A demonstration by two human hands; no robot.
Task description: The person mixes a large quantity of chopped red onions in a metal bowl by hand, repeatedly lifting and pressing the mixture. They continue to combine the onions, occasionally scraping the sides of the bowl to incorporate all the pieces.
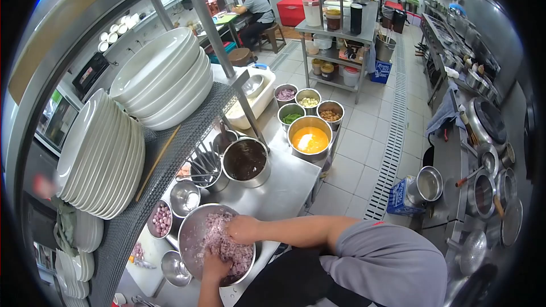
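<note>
Both of my hands are inside a large steel bowl (pixel 190 233) in the lower middle of the head view. It holds a moist, pinkish-purple, finely chopped mix (pixel 215 225) that looks like chopped shallots. My right hand (pixel 242 229) reaches in from the right, fingers curled down into the mix at the far side. Nearer to me, my left hand (pixel 216 266) is pushed into the mix with bent fingers. The fingertips of both hands are partly buried. Beside the bowl stand a container of whole peeled shallots (pixel 161 219) and a small metal bowl (pixel 176 268).
A pot of dark sauce (pixel 245 160) and a pot of orange liquid (pixel 310 139) stand on the steel counter (pixel 287 185). Plate stacks (pixel 102 153) fill the shelf at left. A white cutting board (pixel 145 261) lies below it. Another person (pixel 257 11) sits at the back.
</note>
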